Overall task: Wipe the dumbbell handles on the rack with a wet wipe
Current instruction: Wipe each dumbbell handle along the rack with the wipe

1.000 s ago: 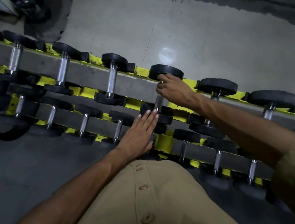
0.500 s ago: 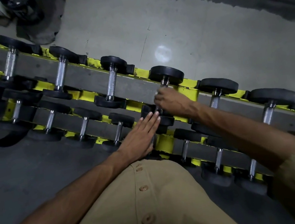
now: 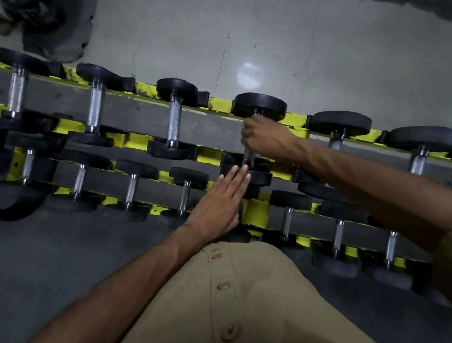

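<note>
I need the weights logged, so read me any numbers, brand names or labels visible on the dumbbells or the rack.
None can be read.
Dumbbell heads: plain black, no digits or brand visible.
Rack: yellow paint only, no label.
Shirt: plain buttons, no print.

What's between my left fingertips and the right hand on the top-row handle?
In the head view, a short bare stretch of steel handle and the dumbbell's near black head. The left hand lies flat; the right hand grips the handle higher up.
</note>
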